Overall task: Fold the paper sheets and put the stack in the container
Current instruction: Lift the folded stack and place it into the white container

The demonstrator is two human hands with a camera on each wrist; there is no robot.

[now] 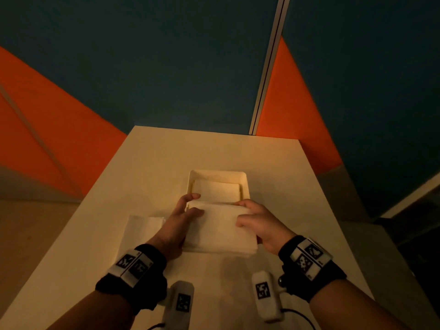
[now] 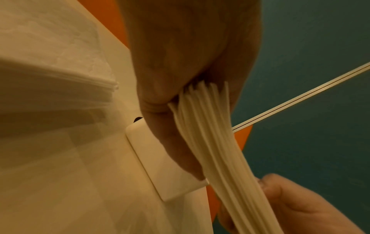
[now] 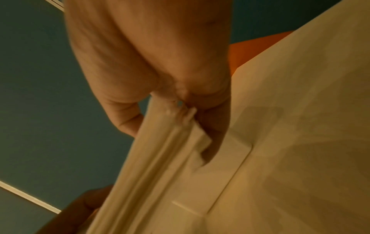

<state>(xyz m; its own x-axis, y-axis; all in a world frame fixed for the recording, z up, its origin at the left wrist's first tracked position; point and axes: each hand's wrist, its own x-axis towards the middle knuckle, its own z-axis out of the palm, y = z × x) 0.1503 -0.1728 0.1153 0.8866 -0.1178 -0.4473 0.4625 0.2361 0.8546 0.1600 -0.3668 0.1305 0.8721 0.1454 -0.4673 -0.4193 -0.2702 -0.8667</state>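
Observation:
A thick stack of folded white paper sheets [image 1: 219,228] is lifted off the table between both hands, just in front of the white square container [image 1: 246,186]. My left hand [image 1: 184,210] grips the stack's left edge, thumb on top and fingers underneath. My right hand [image 1: 254,219] grips its right edge the same way. The left wrist view shows the sheets' layered edge [image 2: 212,139] fanning out from the left hand [image 2: 160,101], above the container [image 2: 160,164]. In the right wrist view the right hand [image 3: 170,101] pinches the stack [image 3: 156,158]. A folded sheet [image 1: 217,189] lies inside the container.
Another pile of white paper [image 1: 142,229] lies flat on the table [image 1: 166,153] to the left of my left hand, also seen as the pile [image 2: 50,60] in the left wrist view. Orange and dark blue panels surround the table.

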